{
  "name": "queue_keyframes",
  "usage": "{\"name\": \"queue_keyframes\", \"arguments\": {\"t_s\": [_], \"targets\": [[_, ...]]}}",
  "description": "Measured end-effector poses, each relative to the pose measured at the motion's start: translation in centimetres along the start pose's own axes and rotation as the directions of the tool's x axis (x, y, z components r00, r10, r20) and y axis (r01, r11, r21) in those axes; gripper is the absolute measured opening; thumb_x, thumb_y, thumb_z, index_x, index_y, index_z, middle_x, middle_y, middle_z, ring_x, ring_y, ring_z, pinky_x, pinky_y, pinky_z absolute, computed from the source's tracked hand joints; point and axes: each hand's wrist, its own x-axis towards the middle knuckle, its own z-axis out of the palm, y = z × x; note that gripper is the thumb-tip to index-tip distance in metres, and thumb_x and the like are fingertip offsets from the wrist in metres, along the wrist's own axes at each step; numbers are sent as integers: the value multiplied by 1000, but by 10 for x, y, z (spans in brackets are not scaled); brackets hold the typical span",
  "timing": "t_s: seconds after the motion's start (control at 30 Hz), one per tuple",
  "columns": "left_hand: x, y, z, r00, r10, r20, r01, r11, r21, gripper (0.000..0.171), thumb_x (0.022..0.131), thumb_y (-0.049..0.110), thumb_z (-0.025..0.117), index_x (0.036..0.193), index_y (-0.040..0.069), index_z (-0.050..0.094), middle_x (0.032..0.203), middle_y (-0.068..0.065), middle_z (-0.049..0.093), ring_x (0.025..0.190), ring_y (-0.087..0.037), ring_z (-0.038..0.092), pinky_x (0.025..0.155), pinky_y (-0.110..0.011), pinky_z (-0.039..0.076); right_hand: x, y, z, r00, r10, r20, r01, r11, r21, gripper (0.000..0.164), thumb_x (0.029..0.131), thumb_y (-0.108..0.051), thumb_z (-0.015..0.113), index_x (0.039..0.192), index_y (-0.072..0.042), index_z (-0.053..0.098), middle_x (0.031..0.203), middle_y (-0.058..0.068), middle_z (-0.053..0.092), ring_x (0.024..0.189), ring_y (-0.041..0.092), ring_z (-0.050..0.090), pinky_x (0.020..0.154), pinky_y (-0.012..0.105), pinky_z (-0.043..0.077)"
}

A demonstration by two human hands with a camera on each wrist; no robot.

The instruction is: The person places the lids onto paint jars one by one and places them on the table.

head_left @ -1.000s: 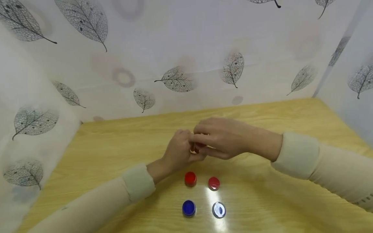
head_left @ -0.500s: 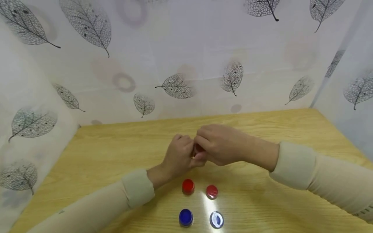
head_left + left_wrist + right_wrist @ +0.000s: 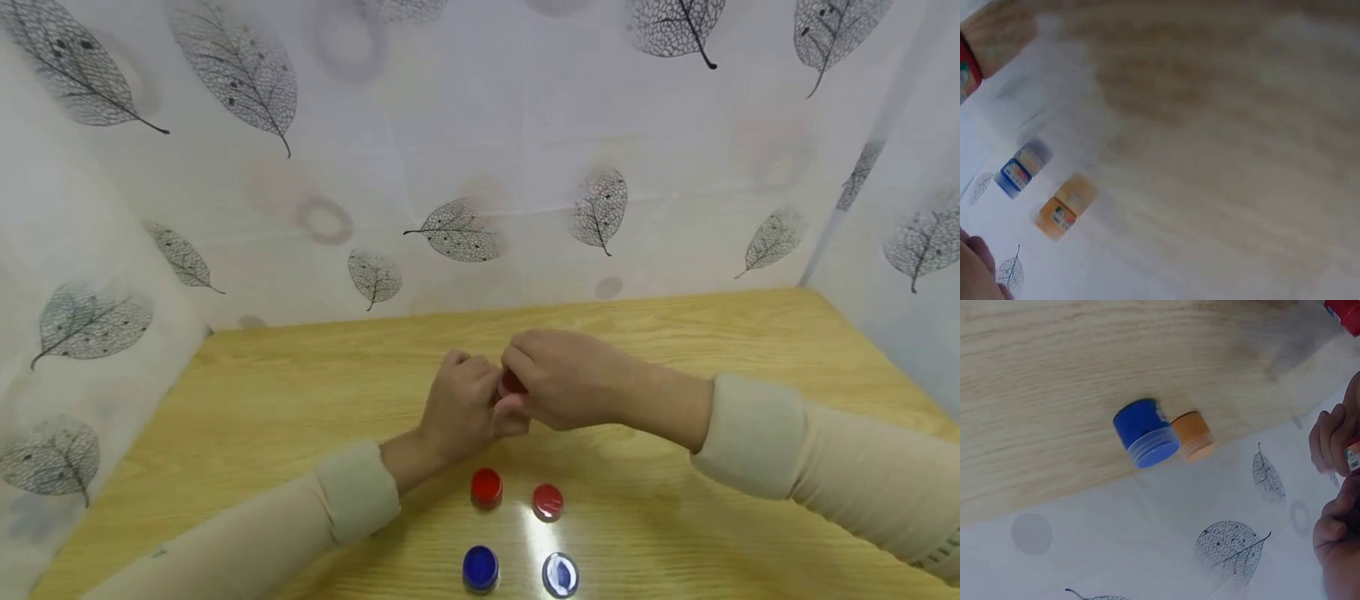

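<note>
Both hands meet over the middle of the table and hold one small red jar (image 3: 510, 385) between them. My left hand (image 3: 465, 408) grips it from the left, thumb toward me. From the right, my right hand (image 3: 570, 379) curls its fingers over the jar's near top, so most of it is hidden. At the right edge of the right wrist view, fingers (image 3: 1330, 440) surround a piece with a red label (image 3: 1354, 453). A red jar (image 3: 967, 70) also shows at the left edge of the left wrist view.
Nearer me on the wooden table (image 3: 315, 383) stand a red jar (image 3: 487, 487) and a blue jar (image 3: 480, 568). To their right lie a round red piece (image 3: 547, 502) and a round pale-and-blue piece (image 3: 561, 575). A leaf-patterned cloth wall (image 3: 525, 167) encloses the table's back and sides.
The right hand's fingers have drawn in more tightly around the red jar. The head view has shifted, so table, hands and jars sit slightly lower in it. The jars on the table stay put.
</note>
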Motion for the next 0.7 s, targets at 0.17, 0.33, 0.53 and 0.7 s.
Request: {"name": "queue_keyframes", "arguments": {"t_s": [0.17,0.33,0.53,0.7], "targets": [[7,0,-4,987,-50,154,55,998,-25,28,81,35,72,72,15,54,64,5,55,61,-13,49,68,-31,42,-3,4,-9,988,121,94,-131,986,102,34,93,-43,66,94,-10,61,87,-2,58,75,10,51,68,24,49],[9,-1,-11,953,-108,283,124,991,-40,27,86,39,70,78,17,57,71,6,57,69,-12,52,72,-31,42,-2,10,-12,986,130,105,-145,979,147,30,94,-42,65,93,-12,62,88,-4,60,77,9,54,70,23,50],[0,-6,-21,916,-153,371,177,984,-33,31,87,44,68,80,15,60,75,6,59,72,-11,51,74,-29,40,-8,16,-10,975,157,158,-180,973,143,29,93,-42,68,92,-13,63,85,-5,59,74,7,52,67,22,49],[-10,-12,-31,888,-180,423,203,979,-8,34,89,47,66,80,15,58,75,6,57,75,-13,52,78,-32,41,-20,20,-4,941,217,260,-256,958,127,30,93,-43,67,85,-16,59,78,-8,53,68,6,46,60,21,43]]}}
